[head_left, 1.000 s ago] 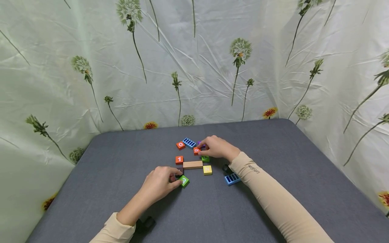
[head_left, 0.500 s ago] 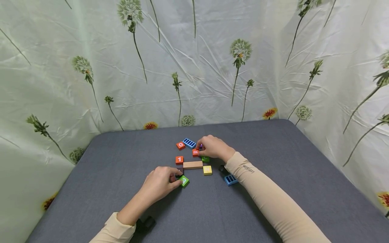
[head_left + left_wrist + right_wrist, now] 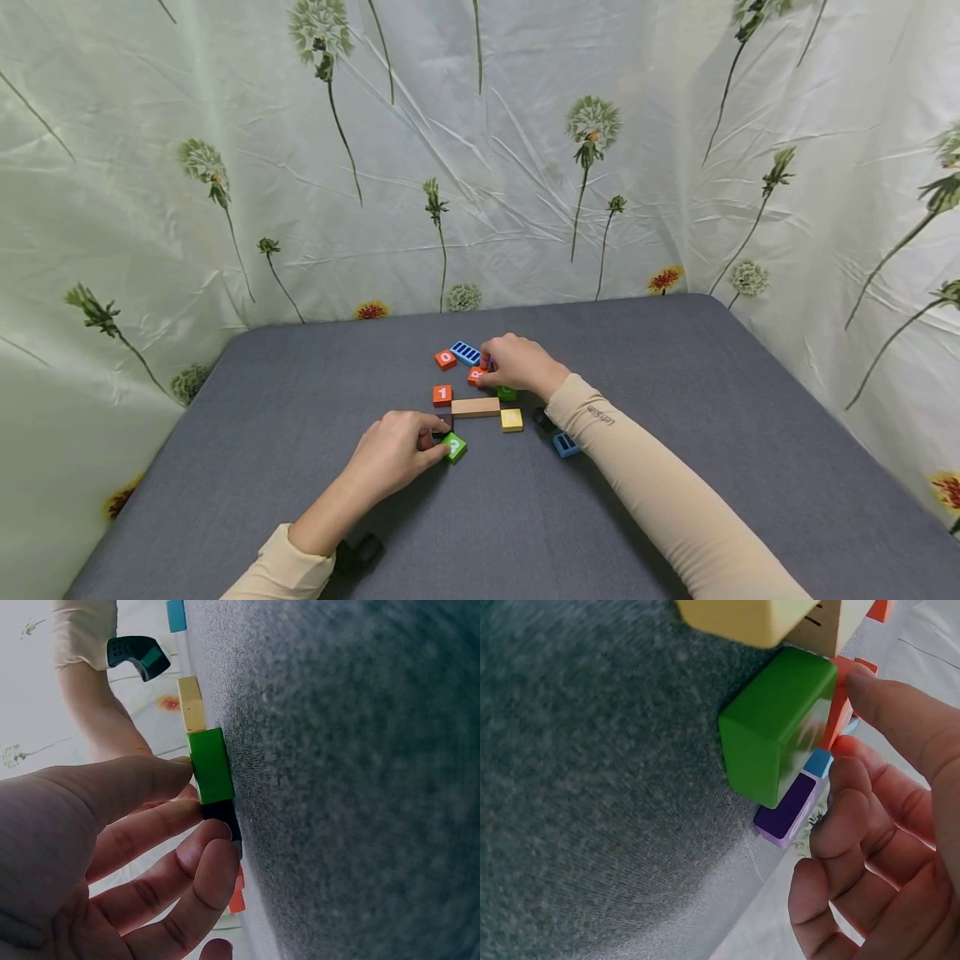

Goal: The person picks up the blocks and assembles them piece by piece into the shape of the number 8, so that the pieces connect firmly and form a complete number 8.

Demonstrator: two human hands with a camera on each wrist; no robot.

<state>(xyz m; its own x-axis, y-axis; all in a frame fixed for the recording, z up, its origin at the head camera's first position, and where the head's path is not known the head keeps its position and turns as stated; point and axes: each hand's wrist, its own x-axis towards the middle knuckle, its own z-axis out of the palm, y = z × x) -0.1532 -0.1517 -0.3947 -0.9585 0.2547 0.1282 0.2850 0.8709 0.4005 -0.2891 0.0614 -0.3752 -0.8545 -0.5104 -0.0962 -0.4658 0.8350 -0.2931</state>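
Observation:
My left hand (image 3: 393, 450) pinches a green block (image 3: 454, 448) with a white mark. Its thumb is on one side and a forefinger on the other, where a black block (image 3: 223, 817) touches the green one. My right hand (image 3: 523, 364) pinches a small orange block (image 3: 476, 377) between thumb and forefinger; the hand partly hides it. Nearest to it in the right wrist view stand another green block (image 3: 780, 720) and a purple block (image 3: 789, 806). A plain wooden bar (image 3: 476, 407) lies between the two hands.
Around the bar are a yellow block (image 3: 512, 420) and an orange block marked 1 (image 3: 442, 395). Farther back lie an orange block marked 0 (image 3: 446, 359) and a blue barred block (image 3: 466, 352). A second blue block (image 3: 567, 445) is partly under the right forearm.
My right hand has shifted left, taking the orange block with it, closer to the blue barred block. The left hand has kept its place at the green block.

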